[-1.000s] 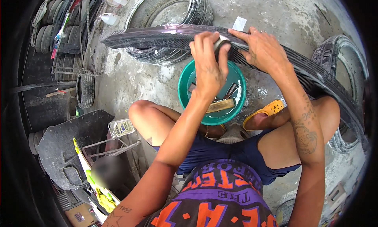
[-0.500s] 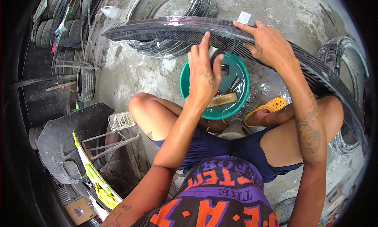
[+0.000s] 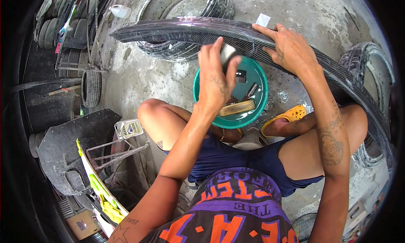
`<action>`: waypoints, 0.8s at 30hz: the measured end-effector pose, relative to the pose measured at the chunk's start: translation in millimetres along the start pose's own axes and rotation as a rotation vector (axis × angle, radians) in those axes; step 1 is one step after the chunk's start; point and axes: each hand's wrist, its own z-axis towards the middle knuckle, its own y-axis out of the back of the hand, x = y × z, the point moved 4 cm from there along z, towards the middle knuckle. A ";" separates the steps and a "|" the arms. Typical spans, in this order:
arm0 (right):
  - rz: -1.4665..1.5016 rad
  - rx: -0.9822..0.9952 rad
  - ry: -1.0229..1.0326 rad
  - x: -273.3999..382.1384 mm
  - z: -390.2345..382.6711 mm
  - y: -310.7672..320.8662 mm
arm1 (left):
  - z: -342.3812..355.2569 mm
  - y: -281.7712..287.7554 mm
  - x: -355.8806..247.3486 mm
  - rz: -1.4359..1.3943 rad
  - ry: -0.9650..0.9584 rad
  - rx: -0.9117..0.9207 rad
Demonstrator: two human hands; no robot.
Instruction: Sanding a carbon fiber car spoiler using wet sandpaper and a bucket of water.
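Observation:
A long curved black carbon-fibre panel [image 3: 177, 32] arcs across the top of the view and down the right side. My right hand [image 3: 291, 49] lies flat on its top edge, fingers spread. My left hand [image 3: 215, 78] is raised just below the panel, over a green plastic basin [image 3: 259, 80], fingers closed on a small grey block [image 3: 227, 53]. The basin sits on the concrete between my knees and holds a wooden-handled tool [image 3: 237, 108] and small dark pieces.
A tyre [image 3: 185, 49] lies behind the panel, another tyre [image 3: 371, 74] at right, a small tyre [image 3: 90, 87] at left. A white bottle [image 3: 120, 11], stacked tyres, a black fender [image 3: 71, 154] and a small tin [image 3: 128, 128] crowd the left. A yellow clog [image 3: 287, 118] is on my foot.
My left hand has come off the panel and moved down and left over the basin with the grey block. The right hand slid slightly along the panel.

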 end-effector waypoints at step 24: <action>0.023 -0.022 0.015 -3.3 1.7 -3.6 | 51.5 -16.5 8.9 0.024 -0.182 -0.262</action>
